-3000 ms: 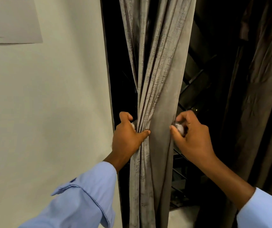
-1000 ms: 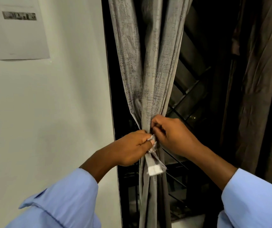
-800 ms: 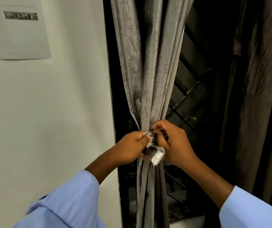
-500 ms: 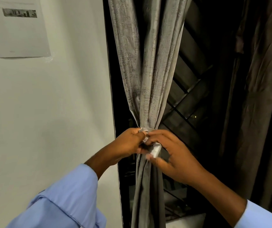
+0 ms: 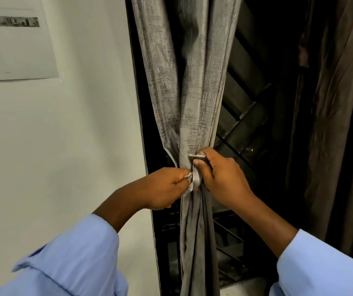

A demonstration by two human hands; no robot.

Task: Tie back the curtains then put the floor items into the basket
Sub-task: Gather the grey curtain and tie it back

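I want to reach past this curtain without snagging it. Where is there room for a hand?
Open gaps: the dark strip between the wall and the grey curtain, and between it and the brown curtain. Crowded at the tie, gripped by left hand and right hand.

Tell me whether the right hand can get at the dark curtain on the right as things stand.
Probably not right away: the right hand grips the tie-back on the grey curtain. Once freed, nothing visible blocks the dark curtain.

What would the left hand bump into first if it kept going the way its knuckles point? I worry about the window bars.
Probably the gathered curtain: the left hand already pinches the tie strip against it. The bars lie behind, though depth is unclear.
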